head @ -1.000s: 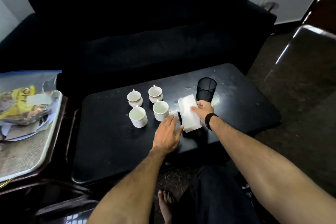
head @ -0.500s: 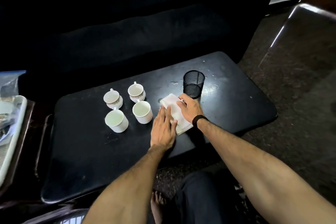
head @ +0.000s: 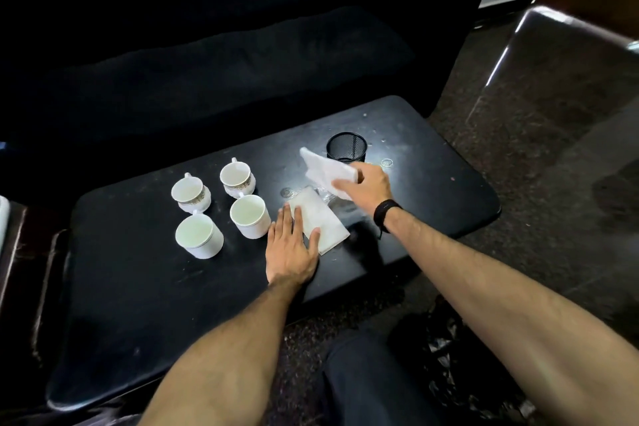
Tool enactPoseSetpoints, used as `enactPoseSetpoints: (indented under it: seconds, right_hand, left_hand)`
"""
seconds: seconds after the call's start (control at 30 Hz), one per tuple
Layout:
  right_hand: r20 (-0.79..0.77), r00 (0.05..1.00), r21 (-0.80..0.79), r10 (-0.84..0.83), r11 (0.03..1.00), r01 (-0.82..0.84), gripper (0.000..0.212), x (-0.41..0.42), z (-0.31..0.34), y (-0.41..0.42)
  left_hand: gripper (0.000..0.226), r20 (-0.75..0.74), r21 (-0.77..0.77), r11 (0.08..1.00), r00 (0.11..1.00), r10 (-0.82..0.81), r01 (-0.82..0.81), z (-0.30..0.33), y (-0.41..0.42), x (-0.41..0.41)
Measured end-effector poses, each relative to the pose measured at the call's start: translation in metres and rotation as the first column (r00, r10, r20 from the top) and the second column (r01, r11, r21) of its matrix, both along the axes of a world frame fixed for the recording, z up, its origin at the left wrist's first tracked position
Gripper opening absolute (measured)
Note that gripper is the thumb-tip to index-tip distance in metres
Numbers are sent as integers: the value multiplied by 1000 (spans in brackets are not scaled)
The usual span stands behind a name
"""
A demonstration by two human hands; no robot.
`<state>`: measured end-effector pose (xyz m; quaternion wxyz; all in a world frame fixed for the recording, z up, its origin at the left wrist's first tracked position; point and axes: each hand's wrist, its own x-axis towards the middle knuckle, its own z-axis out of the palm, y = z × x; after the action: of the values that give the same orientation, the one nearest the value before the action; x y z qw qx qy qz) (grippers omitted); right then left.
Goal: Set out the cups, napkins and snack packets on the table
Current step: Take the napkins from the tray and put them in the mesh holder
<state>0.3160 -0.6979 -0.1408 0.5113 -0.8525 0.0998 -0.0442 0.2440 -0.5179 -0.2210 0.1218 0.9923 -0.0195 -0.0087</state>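
The left hand [head: 292,249] is laid flat, fingers spread, on the napkin stack [head: 320,220] beside four cups [head: 249,215] on the table [head: 138,287]. Beyond, a limp, light napkin [head: 326,169] is pinched by its edge in the right hand [head: 366,187], probably a single sheet, near the mesh holder [head: 346,146].

From my feed, the left hand [head: 290,249] lay flat on the black table [head: 138,287], fingers spread, pinning the near edge of a napkin stack [head: 323,220]. The right hand [head: 366,188] pinched one napkin [head: 325,169] clear of the stack, just in front of a black mesh cup [head: 346,147]. Four white cups [head: 221,206] stood grouped left of the stack, the nearest just beside the left hand's fingers.
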Motion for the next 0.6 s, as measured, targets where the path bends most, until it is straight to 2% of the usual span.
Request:
enactPoseSetpoints:
  seconds: [0.1,0.17,0.23,0.3,0.37,0.47,0.6]
  right_hand:
    - [91,996,-40,-12,999,16,13,18,27,-10]
    - [140,990,-125,4,992,14,10,35,51,-21]
    - [182,981,-243,68,970,-22,18,54,76,-32]
    - [166,980,-241,113,968,-71,29,69,96,-41]
    - [97,986,-237,137,965,-110,30,79,104,-46]
    - [69,989,-349,129,932,-97,32,88,102,-47]
    - [104,982,-411,159,906,-103,23,97,107,-45]
  left_hand:
    - [69,10,-15,1000,1000,1,-1,-1,0,0]
    - [68,13,-16,1000,1000,0,0,-2,0,1]
    - [67,9,-8,1000,1000,1,-1,-3,1,1]
    - [68,6,-6,1000,1000,4,-3,-3,0,1]
    - [68,6,-11,1000,1000,5,-4,-3,-1,0]
    - [68,21,-34,999,1000,5,-4,-3,0,0]
    - [68,26,-18,1000,1000,3,-2,-2,0,3]
